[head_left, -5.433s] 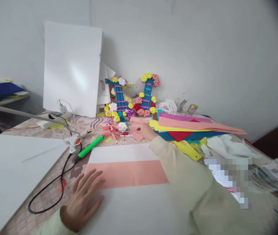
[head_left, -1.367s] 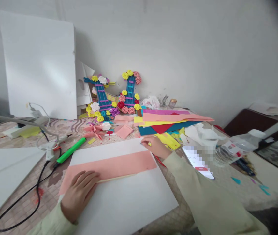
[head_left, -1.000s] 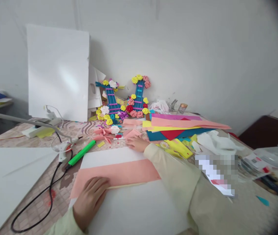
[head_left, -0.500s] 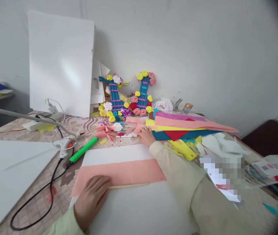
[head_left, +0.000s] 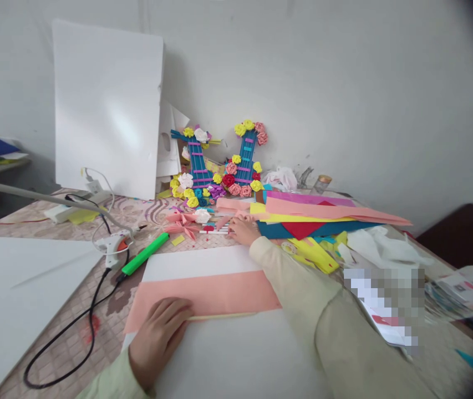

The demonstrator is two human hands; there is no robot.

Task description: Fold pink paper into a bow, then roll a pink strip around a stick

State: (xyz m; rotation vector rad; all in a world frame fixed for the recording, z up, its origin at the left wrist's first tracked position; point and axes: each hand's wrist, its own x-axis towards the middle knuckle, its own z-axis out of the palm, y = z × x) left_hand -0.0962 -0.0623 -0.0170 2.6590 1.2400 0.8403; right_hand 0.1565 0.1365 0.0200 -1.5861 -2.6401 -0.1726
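Observation:
My left hand (head_left: 161, 335) lies palm down across the lower edge of a pink paper strip (head_left: 211, 293), its fingers curved and side by side. A thin pale stick (head_left: 223, 316) runs along that edge, and its left end goes under the hand. Beneath both is a white board (head_left: 236, 360). My right hand (head_left: 245, 228) is stretched forward past the board, its fingers apart over small white sticks (head_left: 215, 232) and pink paper scraps (head_left: 228, 206). Whether a fingertip touches one of them is too small to tell. Pink folded paper pieces (head_left: 180, 221) lie to its left.
A glue gun (head_left: 113, 246) with a looping black cord and a green utility knife (head_left: 147, 254) lie at left. Two flower-covered paper guitars (head_left: 244, 158) lean at the back. Coloured paper sheets (head_left: 319, 210) and yellow scraps (head_left: 313, 255) cover the right side. Another white board (head_left: 32, 299) lies left.
My right hand has shifted slightly left, from a pink paper scrap toward the white sticks. My left hand stays on the pink strip. The whole view has moved a little.

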